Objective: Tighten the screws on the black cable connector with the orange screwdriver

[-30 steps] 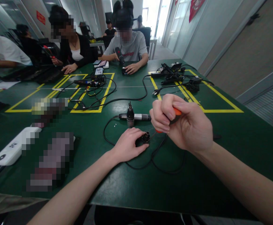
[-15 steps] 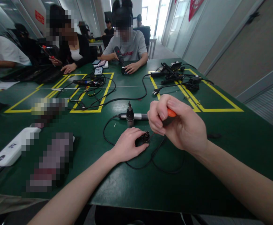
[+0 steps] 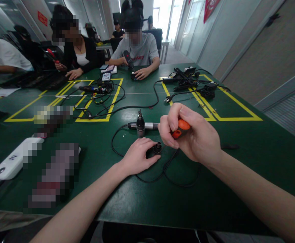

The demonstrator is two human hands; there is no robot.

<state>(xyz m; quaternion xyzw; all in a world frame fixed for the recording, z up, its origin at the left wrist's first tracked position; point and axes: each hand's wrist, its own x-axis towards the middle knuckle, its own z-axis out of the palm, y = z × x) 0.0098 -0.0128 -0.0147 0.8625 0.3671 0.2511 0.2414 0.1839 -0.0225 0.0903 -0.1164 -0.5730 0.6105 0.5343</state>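
Note:
My left hand (image 3: 138, 156) rests on the green table (image 3: 142, 199) with its fingers curled round a small black part (image 3: 155, 150) with a round metal socket on a black cable (image 3: 170, 172). My right hand (image 3: 191, 133) is closed on an orange-handled screwdriver (image 3: 179, 128), held just above and to the right of that part, its tip pointing down toward the socket. Right behind stand a small black upright piece (image 3: 140, 124) and a silver cylindrical tool (image 3: 147, 126) lying flat.
A white device (image 3: 8, 163) and blurred items lie at the left. Yellow-taped squares hold tangled cables and tools (image 3: 99, 91), a power strip and plugs (image 3: 187, 81). Other people sit across the table (image 3: 137, 50), one holding a black tool.
My right hand has drifted slightly left and down with the screwdriver and rotated, so more of the orange handle shows. My left hand has stayed on the black part.

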